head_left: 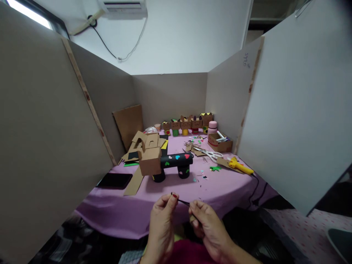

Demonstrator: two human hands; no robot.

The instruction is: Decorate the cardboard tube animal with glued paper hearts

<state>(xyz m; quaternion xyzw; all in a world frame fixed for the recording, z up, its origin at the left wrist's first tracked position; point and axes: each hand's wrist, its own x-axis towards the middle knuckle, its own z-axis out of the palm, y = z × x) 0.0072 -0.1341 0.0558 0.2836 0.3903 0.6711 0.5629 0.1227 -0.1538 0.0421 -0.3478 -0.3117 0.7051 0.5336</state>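
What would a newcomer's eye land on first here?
A cardboard animal with a black, heart-dotted tube body stands mid-table on the purple cloth. Behind it, small cardboard figures line the back wall. Up front, the left hand and right hand pinch a thin black strip.

Pinching with left hand [161, 224] and right hand [210, 227], nearly fingertip to fingertip.
Closed thumb to forefinger on either side of the grip, red-painted nail just above it, backs turned up, wrists angled in from below.
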